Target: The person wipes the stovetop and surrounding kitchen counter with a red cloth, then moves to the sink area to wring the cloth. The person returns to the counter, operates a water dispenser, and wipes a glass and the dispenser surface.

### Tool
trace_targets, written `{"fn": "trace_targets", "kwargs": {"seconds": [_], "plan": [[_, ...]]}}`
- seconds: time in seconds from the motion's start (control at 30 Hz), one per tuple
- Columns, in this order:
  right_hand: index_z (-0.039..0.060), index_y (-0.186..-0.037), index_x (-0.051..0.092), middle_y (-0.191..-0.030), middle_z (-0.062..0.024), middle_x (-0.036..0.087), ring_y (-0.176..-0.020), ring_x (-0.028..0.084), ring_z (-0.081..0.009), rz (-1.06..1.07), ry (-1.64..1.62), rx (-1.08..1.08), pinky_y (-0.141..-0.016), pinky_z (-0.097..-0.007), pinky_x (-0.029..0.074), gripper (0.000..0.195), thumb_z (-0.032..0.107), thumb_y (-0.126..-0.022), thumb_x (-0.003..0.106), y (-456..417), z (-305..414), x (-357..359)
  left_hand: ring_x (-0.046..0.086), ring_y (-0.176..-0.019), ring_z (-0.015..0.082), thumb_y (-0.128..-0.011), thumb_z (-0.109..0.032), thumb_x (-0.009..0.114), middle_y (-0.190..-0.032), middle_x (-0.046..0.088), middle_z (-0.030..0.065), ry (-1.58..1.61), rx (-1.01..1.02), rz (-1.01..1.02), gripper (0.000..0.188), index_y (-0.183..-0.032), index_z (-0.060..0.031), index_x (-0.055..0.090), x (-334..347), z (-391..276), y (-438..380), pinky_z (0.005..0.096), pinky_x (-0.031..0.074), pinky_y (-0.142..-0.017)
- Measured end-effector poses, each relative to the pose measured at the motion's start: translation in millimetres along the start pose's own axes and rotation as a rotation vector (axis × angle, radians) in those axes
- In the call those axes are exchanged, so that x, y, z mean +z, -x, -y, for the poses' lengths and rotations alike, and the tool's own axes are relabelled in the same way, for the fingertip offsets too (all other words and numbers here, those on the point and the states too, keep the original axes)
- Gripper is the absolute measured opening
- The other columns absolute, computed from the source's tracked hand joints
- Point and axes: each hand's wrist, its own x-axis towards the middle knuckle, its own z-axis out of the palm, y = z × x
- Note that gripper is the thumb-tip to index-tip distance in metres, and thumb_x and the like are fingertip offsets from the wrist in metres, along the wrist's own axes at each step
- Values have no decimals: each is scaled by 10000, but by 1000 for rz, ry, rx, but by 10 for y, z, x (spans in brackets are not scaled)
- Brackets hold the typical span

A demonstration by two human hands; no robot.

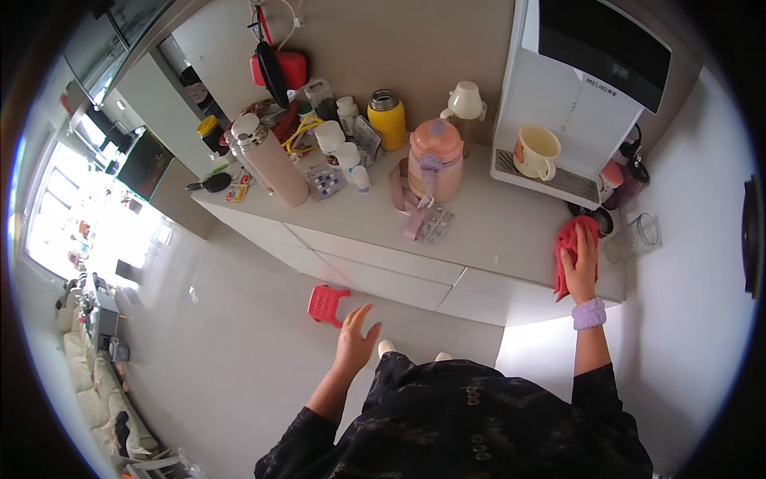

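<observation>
My right hand (580, 266) lies over a red cloth (561, 263) at the right end of the white cabinet top (508, 227). Part of the cloth hangs at the front edge. My left hand (355, 340) is in the air in front of the cabinet, fingers apart, holding nothing. Beyond the right hand stands a water dispenser (574, 108) with a cream mug (537, 152) on its drip tray. A clear glass jar (643, 233) is right of the cloth. Left of the dispenser stands a pink and orange water bottle (438, 161) with a strap; a blister pack (435, 226) lies before it.
A pink thermos (272, 161), a yellow flask (386, 123), white pill bottles (330, 141) and a hairbrush (215, 182) crowd the cabinet's left part. Below, a small red stool (326, 304) stands on the floor. A wall borders the right side.
</observation>
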Motion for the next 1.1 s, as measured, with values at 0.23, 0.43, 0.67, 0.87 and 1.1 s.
{"fn": "trace_targets", "kwargs": {"seconds": [0.23,0.43,0.67,0.87,1.1], "plan": [[64,-1403,378,-1419,-210,383,-1262,384,-424,67,-168,-137,-1056,-489,315,592,121,-858,600,-251,794,402,569,-1097,326,-832,-120,676,-1169,586,181,62,14,-52,443,-1241,-9,546,-173,44,-283,384,450,-933],[58,-1370,414,-1392,-235,396,-1229,405,-437,58,-177,-151,-1022,-517,331,531,175,-878,576,-406,1492,712,589,-1080,261,-849,-49,647,-1184,584,155,181,81,33,403,-1238,-15,550,-291,-100,-813,364,490,-867],[55,-1359,427,-1371,-219,411,-1084,461,-420,18,-154,-102,-934,-508,379,547,199,-858,593,-534,2162,991,645,-994,249,-833,40,624,-1206,577,163,293,294,219,380,-1206,8,562,-395,-249,-1276,319,528,-775],[36,-1361,424,-1343,-203,443,-1204,436,-389,87,-325,-20,-1031,-465,336,536,201,-883,603,-592,2353,921,630,-1018,217,-835,77,562,-1199,571,138,324,372,304,377,-1204,3,584,-537,-201,-1638,299,537,-762],[10,-1142,602,-1022,-90,629,-955,609,-214,-305,-501,154,-868,-317,462,228,77,-929,553,-748,1958,22,652,-927,217,-824,72,587,-1111,621,152,277,408,316,311,-1131,25,606,-628,-137,-1845,301,521,-777]]}}
